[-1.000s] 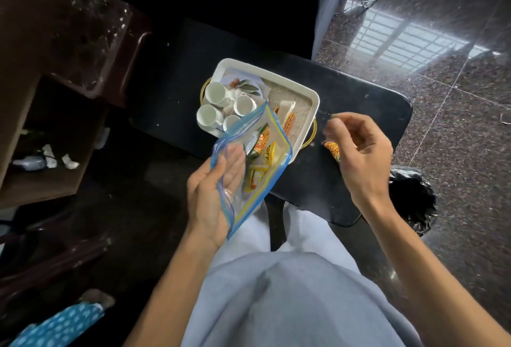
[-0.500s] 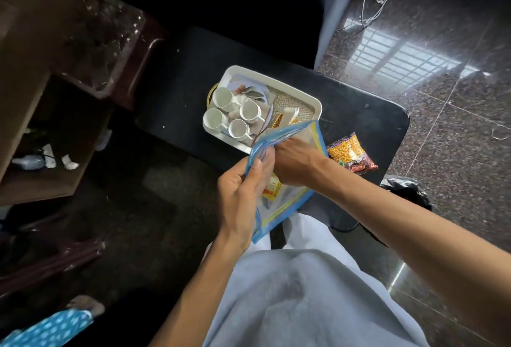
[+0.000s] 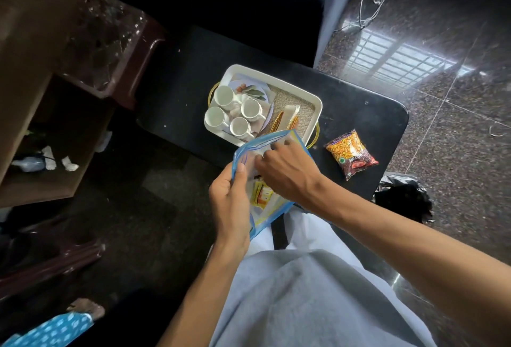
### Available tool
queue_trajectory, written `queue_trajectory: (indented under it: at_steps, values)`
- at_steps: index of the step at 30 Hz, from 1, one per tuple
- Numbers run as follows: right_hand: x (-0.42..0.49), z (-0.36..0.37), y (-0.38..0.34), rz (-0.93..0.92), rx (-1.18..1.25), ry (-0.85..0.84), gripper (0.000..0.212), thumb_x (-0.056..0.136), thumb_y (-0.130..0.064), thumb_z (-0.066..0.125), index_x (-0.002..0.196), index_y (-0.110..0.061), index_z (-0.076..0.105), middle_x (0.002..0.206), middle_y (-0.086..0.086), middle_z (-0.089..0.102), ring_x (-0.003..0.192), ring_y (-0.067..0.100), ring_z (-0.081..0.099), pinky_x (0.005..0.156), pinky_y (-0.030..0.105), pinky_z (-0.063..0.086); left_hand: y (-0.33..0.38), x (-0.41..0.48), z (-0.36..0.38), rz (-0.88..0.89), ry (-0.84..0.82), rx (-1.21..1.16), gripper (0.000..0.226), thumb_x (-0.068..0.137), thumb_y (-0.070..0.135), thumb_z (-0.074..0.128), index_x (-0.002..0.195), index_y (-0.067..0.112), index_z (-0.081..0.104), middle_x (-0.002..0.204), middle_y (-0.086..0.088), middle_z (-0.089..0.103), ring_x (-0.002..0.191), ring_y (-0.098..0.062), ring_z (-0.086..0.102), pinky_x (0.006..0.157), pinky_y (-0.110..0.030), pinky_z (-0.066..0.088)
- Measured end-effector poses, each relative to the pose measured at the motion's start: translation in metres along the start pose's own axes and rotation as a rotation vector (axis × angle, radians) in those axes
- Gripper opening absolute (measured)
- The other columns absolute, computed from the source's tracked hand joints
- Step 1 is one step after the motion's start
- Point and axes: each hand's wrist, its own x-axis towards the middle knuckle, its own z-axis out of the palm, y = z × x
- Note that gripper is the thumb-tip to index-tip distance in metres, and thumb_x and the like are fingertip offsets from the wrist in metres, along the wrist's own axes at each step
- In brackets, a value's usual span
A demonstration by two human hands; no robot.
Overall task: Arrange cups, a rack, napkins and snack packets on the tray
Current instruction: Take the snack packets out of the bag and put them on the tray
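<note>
Right hand (image 3: 284, 178) inside zip bag (image 3: 266, 215), left hand (image 3: 229, 200) on its rim.

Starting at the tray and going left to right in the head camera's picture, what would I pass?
In order: white cups → napkins → snack packet → black bin bag. The zip bag overlaps the tray, so it is left out.

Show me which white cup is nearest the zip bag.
The cup nearest the person, just beyond the zip bag; the other three stand farther back.
</note>
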Motion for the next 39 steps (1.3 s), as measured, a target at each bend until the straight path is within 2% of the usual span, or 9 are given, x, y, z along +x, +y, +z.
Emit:
queue_trajectory:
  at_steps: [4, 9, 15, 19, 22, 25, 32, 36, 39]
  values:
    - [-0.036, -0.038, 0.002, 0.031, 0.13, 0.121, 0.02, 0.093, -0.031, 0.049, 0.091, -0.014, 0.06, 0.078, 0.004, 0.065, 0.073, 0.026, 0.052, 0.062, 0.035, 0.038, 0.005, 0.005, -0.01, -0.028, -0.011, -0.073, 0.027, 0.101, 0.026, 0.054, 0.108, 0.032, 0.08, 0.112, 0.002, 0.079, 0.108, -0.014, 0.074, 0.079, -0.02, 0.059]
    - [-0.081, -0.079, 0.035, 0.363, 0.754, 0.38, 0.02, 0.084, -0.041, 0.063, 0.072, -0.028, 0.054, 0.058, -0.014, 0.054, 0.051, 0.009, 0.051, 0.047, 0.018, 0.036, 0.015, 0.009, -0.012, -0.022, -0.014, -0.099, 0.026, 0.102, 0.028, 0.055, 0.104, 0.033, 0.08, 0.105, 0.003, 0.081, 0.102, -0.012, 0.076, 0.075, -0.019, 0.06]
    - [-0.098, -0.038, 0.101, 0.867, 1.31, 0.658, 0.039, 0.085, -0.057, 0.065, 0.102, -0.023, 0.074, 0.097, -0.003, 0.077, 0.086, 0.014, 0.074, 0.071, 0.033, 0.059, 0.023, 0.01, -0.006, -0.029, 0.066, -0.132, 0.025, 0.097, 0.027, 0.061, 0.096, 0.04, 0.082, 0.11, 0.004, 0.08, 0.113, -0.013, 0.072, 0.081, -0.012, 0.056]
    - [-0.072, 0.048, 0.148, 1.234, 1.38, 0.543, 0.061, 0.078, -0.066, 0.065, 0.105, -0.011, 0.069, 0.104, 0.011, 0.073, 0.093, 0.028, 0.069, 0.084, 0.051, 0.057, 0.026, 0.007, -0.002, -0.042, 0.065, -0.113, 0.015, 0.088, 0.034, 0.069, 0.095, 0.037, 0.082, 0.108, 0.003, 0.08, 0.109, -0.012, 0.074, 0.08, -0.012, 0.057]
    - [-0.044, 0.107, 0.168, 1.424, 1.491, 0.462, 0.048, 0.079, -0.054, 0.068, 0.105, -0.012, 0.067, 0.111, 0.01, 0.071, 0.104, 0.028, 0.069, 0.093, 0.049, 0.056, 0.025, 0.005, 0.001, -0.05, 0.072, -0.115, 0.015, 0.093, 0.032, 0.068, 0.1, 0.033, 0.081, 0.115, 0.0, 0.079, 0.117, -0.015, 0.071, 0.094, -0.016, 0.055]
    - [-0.024, 0.149, 0.174, 1.567, 1.534, 0.353, 0.058, 0.079, -0.052, 0.069, 0.115, -0.006, 0.065, 0.122, 0.012, 0.067, 0.109, 0.027, 0.065, 0.099, 0.045, 0.053, 0.027, 0.003, 0.006, -0.052, 0.073, -0.112, 0.024, 0.079, 0.042, 0.072, 0.1, 0.033, 0.082, 0.115, -0.001, 0.079, 0.116, -0.014, 0.071, 0.086, -0.014, 0.056]
    - [-0.001, 0.194, 0.179, 1.687, 1.606, 0.274, 0.059, 0.087, -0.037, 0.073, 0.128, 0.002, 0.056, 0.128, 0.015, 0.063, 0.103, 0.026, 0.067, 0.091, 0.037, 0.058, 0.027, 0.003, 0.011, -0.043, 0.047, -0.109, 0.039, 0.065, 0.055, 0.077, 0.099, 0.036, 0.082, 0.111, 0.001, 0.079, 0.108, -0.011, 0.074, 0.077, -0.013, 0.057]
    - [-0.019, 0.185, 0.171, 1.853, 1.285, 0.252, 0.074, 0.085, -0.033, 0.075, 0.141, 0.0, 0.039, 0.144, 0.021, 0.047, 0.128, 0.036, 0.051, 0.106, 0.046, 0.045, 0.024, 0.006, 0.012, -0.046, 0.038, -0.104, 0.027, 0.078, 0.046, 0.073, 0.102, 0.036, 0.081, 0.112, 0.0, 0.079, 0.11, -0.012, 0.073, 0.079, -0.014, 0.057]
    - [-0.036, 0.148, 0.151, 1.613, 1.088, 0.493, 0.052, 0.09, -0.028, 0.067, 0.134, -0.006, 0.05, 0.133, 0.015, 0.051, 0.121, 0.029, 0.053, 0.102, 0.036, 0.043, 0.021, 0.009, 0.013, -0.044, 0.014, -0.118, 0.023, 0.089, 0.033, 0.065, 0.104, 0.035, 0.081, 0.115, 0.0, 0.079, 0.115, -0.014, 0.071, 0.084, -0.015, 0.057]
